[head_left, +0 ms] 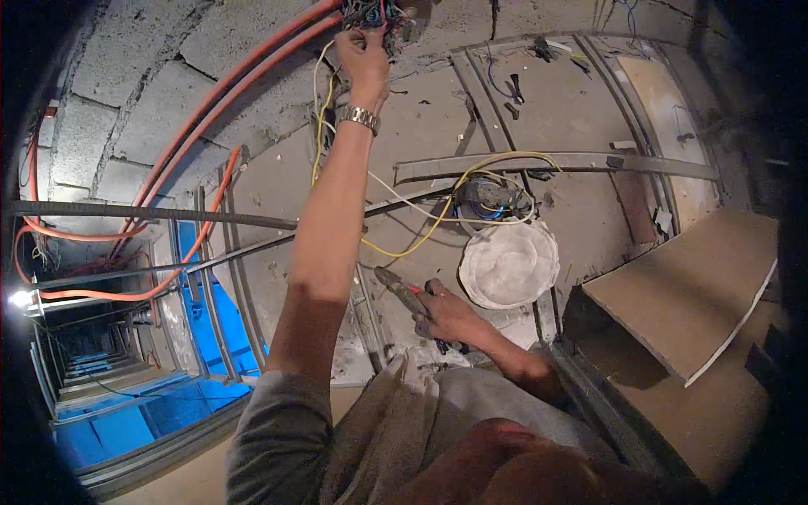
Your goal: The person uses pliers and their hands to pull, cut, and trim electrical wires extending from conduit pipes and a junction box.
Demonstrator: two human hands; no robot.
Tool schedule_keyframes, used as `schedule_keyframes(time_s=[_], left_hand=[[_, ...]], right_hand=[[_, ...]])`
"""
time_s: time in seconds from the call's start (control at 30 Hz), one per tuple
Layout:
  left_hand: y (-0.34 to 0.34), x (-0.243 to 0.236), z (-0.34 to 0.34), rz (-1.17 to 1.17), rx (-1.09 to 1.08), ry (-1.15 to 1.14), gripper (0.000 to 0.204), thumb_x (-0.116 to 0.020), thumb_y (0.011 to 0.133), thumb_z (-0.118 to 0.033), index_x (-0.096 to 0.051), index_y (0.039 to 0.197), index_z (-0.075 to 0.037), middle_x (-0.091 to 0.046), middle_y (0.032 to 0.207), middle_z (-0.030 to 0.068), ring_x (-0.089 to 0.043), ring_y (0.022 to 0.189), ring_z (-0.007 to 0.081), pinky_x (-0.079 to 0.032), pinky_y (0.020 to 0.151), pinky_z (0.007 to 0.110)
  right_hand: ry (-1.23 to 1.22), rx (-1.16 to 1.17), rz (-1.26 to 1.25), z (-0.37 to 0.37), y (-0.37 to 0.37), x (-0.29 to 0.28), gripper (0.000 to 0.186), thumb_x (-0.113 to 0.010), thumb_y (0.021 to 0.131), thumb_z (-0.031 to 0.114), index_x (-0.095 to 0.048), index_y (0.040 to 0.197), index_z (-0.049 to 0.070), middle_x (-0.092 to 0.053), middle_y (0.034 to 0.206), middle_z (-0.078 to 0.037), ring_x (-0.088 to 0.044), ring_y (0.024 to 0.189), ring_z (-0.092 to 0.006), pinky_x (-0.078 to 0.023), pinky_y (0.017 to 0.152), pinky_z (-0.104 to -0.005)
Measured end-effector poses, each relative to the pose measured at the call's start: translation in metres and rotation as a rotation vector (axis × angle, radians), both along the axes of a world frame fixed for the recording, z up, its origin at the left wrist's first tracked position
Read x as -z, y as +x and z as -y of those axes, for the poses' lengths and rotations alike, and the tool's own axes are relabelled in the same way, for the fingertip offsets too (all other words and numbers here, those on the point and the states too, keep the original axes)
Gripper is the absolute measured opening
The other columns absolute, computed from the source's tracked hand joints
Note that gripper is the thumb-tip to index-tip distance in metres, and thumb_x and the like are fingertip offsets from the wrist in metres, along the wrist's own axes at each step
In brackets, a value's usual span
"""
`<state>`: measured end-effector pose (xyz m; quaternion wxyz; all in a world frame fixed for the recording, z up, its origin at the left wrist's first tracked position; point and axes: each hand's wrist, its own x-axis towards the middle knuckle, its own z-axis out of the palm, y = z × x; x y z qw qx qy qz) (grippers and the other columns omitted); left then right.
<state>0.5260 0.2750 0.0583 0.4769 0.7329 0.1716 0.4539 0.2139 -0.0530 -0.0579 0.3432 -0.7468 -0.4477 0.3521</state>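
Note:
My left hand (364,67), at the end of a raised arm with a metal watch, reaches to a bundle of thin wires (369,13) at the wall. Its fingers are bent together in a pinch at the wires; the exact strand is hard to make out. Lower down, my right hand (454,318) grips a pair of pliers (396,286), jaws pointing up and left. The pliers are apart from the wires. A white cable (318,71) and a yellow cable (316,151) hang beside my left wrist and forearm.
Orange conduits (227,74) run along the block wall. Metal profiles (572,163) cross the panel surface. A round whitish tub-like object (510,264) lies by a cable coil (488,198). A brown board (699,282) juts in at the right; blue surfaces (215,328) show left.

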Motion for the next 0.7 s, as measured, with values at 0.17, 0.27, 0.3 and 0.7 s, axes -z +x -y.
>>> schedule_keyframes(time_s=[0.17,0.27,0.3,0.7], left_hand=[[-0.01,-0.007,0.058,0.068,-0.175,0.306,0.031,-0.065,0.093,-0.012,-0.058,0.119,0.005,-0.062,0.116,0.0248,-0.058,0.108,0.0416,-0.043,0.096,0.05],[-0.041,-0.028,0.064,-0.327,-0.167,0.43,0.034,-0.063,0.094,-0.014,-0.062,0.125,-0.002,-0.063,0.124,0.0244,-0.056,0.115,0.0459,-0.037,0.106,0.057],[-0.046,-0.034,0.079,-0.331,-0.283,0.622,0.035,-0.064,0.092,-0.015,-0.062,0.124,-0.002,-0.064,0.122,0.0244,-0.055,0.116,0.0459,-0.038,0.104,0.056],[0.001,-0.043,0.033,-0.186,-0.077,0.712,0.026,-0.064,0.095,-0.022,-0.065,0.091,0.003,-0.067,0.086,0.0297,-0.061,0.083,0.0501,-0.045,0.076,0.058]], right_hand=[[-0.013,0.078,0.045,0.008,-0.016,0.025,0.071,-0.067,0.085,0.021,-0.042,0.15,0.005,-0.051,0.121,-0.029,-0.056,0.115,-0.0498,-0.05,0.095,-0.0515],[-0.045,-0.026,-0.063,0.007,-0.007,0.003,0.07,-0.066,0.084,0.024,-0.045,0.149,0.006,-0.052,0.123,-0.029,-0.059,0.112,-0.0499,-0.05,0.094,-0.0524],[-0.03,0.003,-0.025,0.007,-0.006,0.004,0.07,-0.066,0.084,0.024,-0.045,0.149,0.006,-0.052,0.123,-0.029,-0.059,0.112,-0.0499,-0.05,0.094,-0.0524],[-0.037,-0.007,0.012,0.005,-0.006,0.0,0.061,-0.066,0.084,0.026,-0.051,0.139,0.004,-0.051,0.121,-0.031,-0.061,0.103,-0.0498,-0.051,0.092,-0.0529]])
